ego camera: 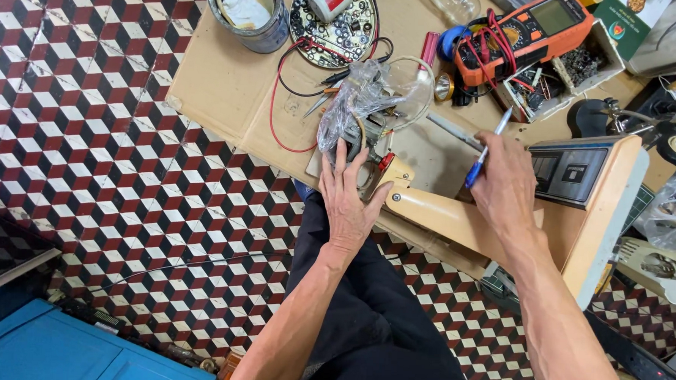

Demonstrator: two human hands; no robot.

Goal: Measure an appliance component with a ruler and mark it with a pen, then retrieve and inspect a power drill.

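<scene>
A beige fan stand (458,218) lies tilted across a sheet of cardboard (228,94), its base with a dark button panel (570,173) at the right. At its upper end sits a motor (363,138) under crumpled clear plastic wrap (357,92). My left hand (346,202) rests flat on the motor end with its fingers spread against the metal body. My right hand (509,186) is over the neck of the stand, holding a blue-handled screwdriver (482,154) whose shaft points up and right.
A metal can (251,11) and a round tray of small parts (337,26) stand at the back. An orange multimeter (527,31) with red and black leads lies at the back right beside a box of parts (579,67). Red wire (275,96) loops on the cardboard. Patterned tile floor (90,126) spreads left.
</scene>
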